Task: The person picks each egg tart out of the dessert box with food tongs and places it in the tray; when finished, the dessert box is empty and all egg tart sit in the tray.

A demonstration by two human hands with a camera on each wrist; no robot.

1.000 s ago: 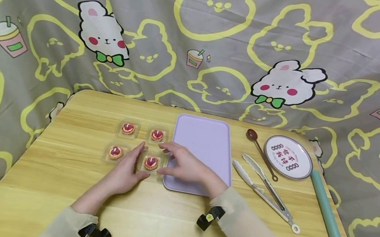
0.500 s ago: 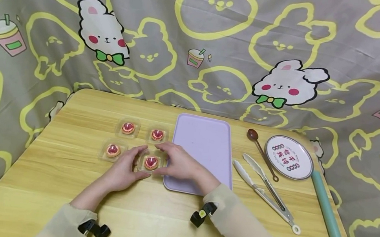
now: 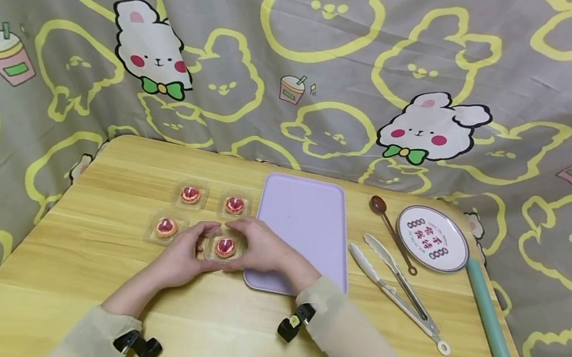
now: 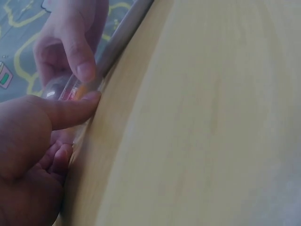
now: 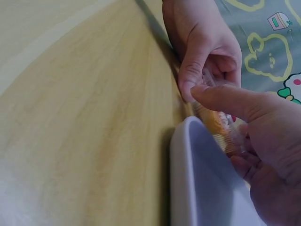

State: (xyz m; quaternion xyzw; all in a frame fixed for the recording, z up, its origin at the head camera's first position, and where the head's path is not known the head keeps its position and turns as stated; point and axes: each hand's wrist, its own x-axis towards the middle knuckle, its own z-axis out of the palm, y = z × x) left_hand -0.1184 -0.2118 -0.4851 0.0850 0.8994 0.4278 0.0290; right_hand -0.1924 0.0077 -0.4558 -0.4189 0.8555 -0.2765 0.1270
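In the head view, a small red-topped tart in a clear plastic box (image 3: 226, 247) sits at the front right of a group of similar boxed tarts. My left hand (image 3: 181, 256) grips its left side, and my right hand (image 3: 262, 248) grips its right side, over the tray's left edge. Both thumbs meet at the near side of the box, fingers curling round behind. From the left wrist, the tart box (image 4: 70, 92) shows partly hidden behind the left thumb. The right wrist view shows the tart (image 5: 216, 123) through the clear plastic between both hands.
Several more boxed tarts surround it: back left (image 3: 190, 195), back right (image 3: 234, 205) and left (image 3: 166, 227). A purple tray (image 3: 303, 216) lies just right. Farther right are a brown spoon (image 3: 390, 224), tongs (image 3: 400, 297), a white plate (image 3: 430, 262) and a green roll (image 3: 494, 332).
The right hand has moved in to the left, and its fingers and thumb have closed on the box. The front-left boxed tart has shifted a little to the left.
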